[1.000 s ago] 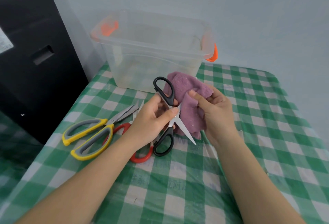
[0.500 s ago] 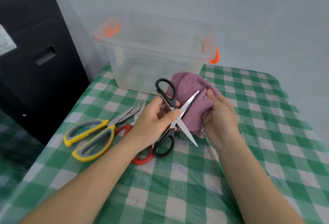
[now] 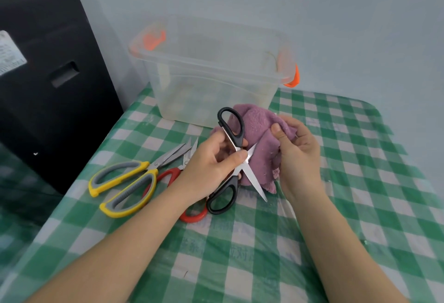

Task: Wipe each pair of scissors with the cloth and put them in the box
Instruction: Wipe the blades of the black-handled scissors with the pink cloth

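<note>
Left hand: the left hand (image 3: 211,168) is seen at the centre of the frame, with thumb and fingers pinched around the black scissors (image 3: 231,156) at the pivot.
Black scissors: they are held above the table with the blades spread open; one handle loop points up toward the box, the other down toward the lower centre of the frame. One blade points down and to the right, while the other is partly buried in the cloth.
Right hand: the right hand (image 3: 298,156) is seen just right of centre, with the purple cloth (image 3: 258,139) gripped in its curled fingers and the thumb pressed on top of the fabric.
Cloth: it is bunched against the upper blade, directly in front of the box.
Box: a clear plastic box (image 3: 211,71) with orange latches is set at the upper centre of the frame, open at the top.
Other scissors: the yellow scissors (image 3: 129,182) are laid flat at centre left; the red scissors (image 3: 185,182) are laid just beside them, partly hidden under the left forearm.
Table: it is covered by a green checked tablecloth (image 3: 360,182).
Upper left: a black case (image 3: 48,74) is stood beside the table.
</note>
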